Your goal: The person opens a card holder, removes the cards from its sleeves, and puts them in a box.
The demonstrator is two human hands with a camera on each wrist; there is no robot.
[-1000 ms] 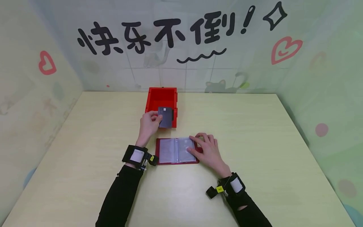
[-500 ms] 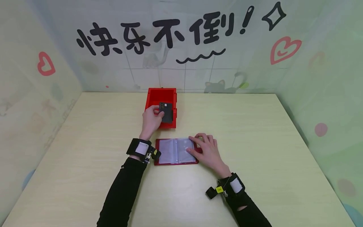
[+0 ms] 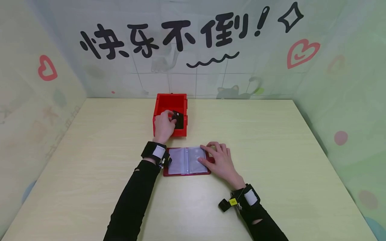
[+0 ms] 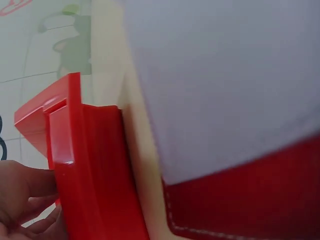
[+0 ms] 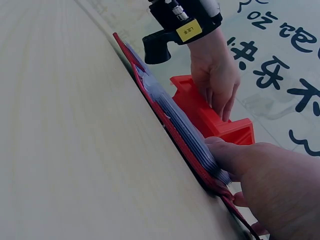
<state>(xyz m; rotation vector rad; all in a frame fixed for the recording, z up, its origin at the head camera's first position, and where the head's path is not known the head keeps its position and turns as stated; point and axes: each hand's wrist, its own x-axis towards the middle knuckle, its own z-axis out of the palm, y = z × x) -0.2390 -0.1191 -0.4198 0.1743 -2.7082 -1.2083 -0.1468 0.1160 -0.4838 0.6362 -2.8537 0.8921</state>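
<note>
The fingers of the left hand (image 3: pixel 164 126) reach down inside a red box (image 3: pixel 179 133), thumb and forefinger pinching the left edge of a black card (image 3: pixel 179 120). The card sits within the box's walls, near its front right part; I can't make out whether it touches the bottom.

The right hand (image 3: pixel 221 164) holds the right side of a small red-covered album (image 3: pixel 178 160), its thumb laid on a clear page and its forefinger at the page's top corner. From low on the right I can see a thick stack of clear sleeves under that thumb, with other fingers at the cover's edge. The album lies spread on the worktop (image 3: pixel 271 140), just nearer the person than the box; pale stitching runs along its red border.

Each wrist carries a black strap with a small camera, and the left one (image 3: pixel 156 154) hangs over the album's left edge. Black sleeves (image 3: pixel 129 204) run back from both straps.

The box stands toward the far side of the pale worktop. Behind it rises a light printed wall (image 3: pixel 181 82) with big dark characters (image 3: pixel 176 24) across it, a wavy line below them and a red heart outline off to the right.
</note>
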